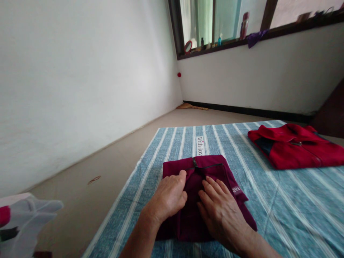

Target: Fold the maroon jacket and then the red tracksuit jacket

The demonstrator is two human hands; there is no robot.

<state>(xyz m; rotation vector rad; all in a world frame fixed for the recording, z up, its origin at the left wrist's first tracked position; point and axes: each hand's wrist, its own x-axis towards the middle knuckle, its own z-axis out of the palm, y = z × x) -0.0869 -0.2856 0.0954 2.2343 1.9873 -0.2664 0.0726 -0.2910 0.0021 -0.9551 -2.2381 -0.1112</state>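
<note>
Left hand (170, 195) curled, pinch unclear; right hand (221, 208), fingers flat, on maroon fabric garment (192, 211) lettered "FA…"; blue-striped cloth (243, 161): "With lov…".

Dark sideways "With lov", cut off: white rectangular panel (199, 146), blue-and-white striped fabric sheet (258, 186) | Pale "FA", next letter unclear: folded maroon fabric garment (192, 204)

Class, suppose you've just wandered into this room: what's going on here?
A person has both hands on a folded maroon garment lying on a blue striped cloth. The left hand, fingers curled, touches it near the dark zip; whether it pinches the fabric is hard to tell. The right hand lies on it with fingers extended. A folded red garment sits apart on the same cloth, farther right, untouched.
</note>
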